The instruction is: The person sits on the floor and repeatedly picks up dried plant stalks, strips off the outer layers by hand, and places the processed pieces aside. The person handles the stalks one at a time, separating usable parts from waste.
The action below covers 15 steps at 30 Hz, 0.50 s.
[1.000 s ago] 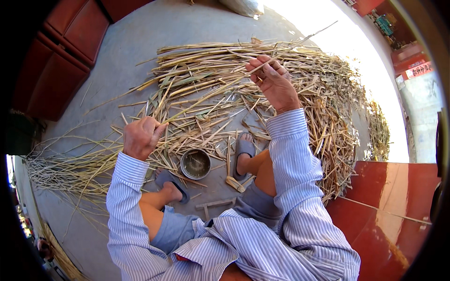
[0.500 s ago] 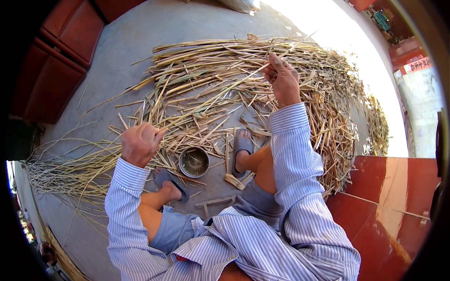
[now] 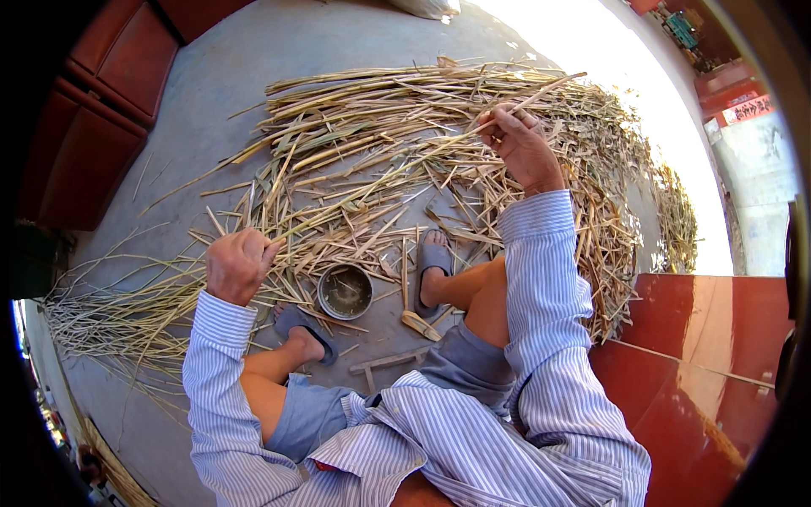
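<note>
The fisted left hand and pinching right hand are holding a long, thin, yellowish dry stalk between them. Its long axis is slanting toward the upper right.

The left hand is closed in a fist, knuckles forward, its back turned upward and thumb side facing right. The right hand is raised well apart from it and farther out from the body; its fingers curl in to a pinching grip, aimed forward and to the left. The left arm slants slightly inward as it reaches forward. The right arm stretches out farther, its wrist leaning left. Both legs are bent and spread between the arms. The left foot points forward and left; the right foot points nearly straight ahead.
</note>
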Tool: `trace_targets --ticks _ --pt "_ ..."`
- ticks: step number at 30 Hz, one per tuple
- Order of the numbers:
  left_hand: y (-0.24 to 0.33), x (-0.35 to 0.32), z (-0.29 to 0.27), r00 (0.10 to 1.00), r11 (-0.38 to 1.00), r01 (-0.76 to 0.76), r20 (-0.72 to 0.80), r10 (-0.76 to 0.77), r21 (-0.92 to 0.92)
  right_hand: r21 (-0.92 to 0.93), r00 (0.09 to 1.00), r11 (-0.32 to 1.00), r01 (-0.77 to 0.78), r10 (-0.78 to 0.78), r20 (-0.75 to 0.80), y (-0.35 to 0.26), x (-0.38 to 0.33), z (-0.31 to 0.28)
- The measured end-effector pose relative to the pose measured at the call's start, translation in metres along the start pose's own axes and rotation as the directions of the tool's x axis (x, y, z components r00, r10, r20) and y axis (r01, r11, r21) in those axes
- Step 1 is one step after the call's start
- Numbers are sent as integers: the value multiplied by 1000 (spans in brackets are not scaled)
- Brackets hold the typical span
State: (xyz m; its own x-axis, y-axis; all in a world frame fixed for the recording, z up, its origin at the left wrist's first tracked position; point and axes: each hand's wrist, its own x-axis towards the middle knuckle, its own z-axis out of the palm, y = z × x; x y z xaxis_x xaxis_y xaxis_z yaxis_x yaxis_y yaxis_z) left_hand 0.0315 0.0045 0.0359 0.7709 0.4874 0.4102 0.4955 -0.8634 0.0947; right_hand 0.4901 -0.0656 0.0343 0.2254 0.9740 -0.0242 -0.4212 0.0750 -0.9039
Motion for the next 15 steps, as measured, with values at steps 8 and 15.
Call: trace_targets --ticks 8,15 --pt "-1 0 1 1000 998 2 18 -3 61 -190 986 974 -121 95 -137 1 -7 19" --pt "7 5 -1 1000 996 18 -8 -19 -87 -188 955 966 -176 121 -271 7 -8 11"
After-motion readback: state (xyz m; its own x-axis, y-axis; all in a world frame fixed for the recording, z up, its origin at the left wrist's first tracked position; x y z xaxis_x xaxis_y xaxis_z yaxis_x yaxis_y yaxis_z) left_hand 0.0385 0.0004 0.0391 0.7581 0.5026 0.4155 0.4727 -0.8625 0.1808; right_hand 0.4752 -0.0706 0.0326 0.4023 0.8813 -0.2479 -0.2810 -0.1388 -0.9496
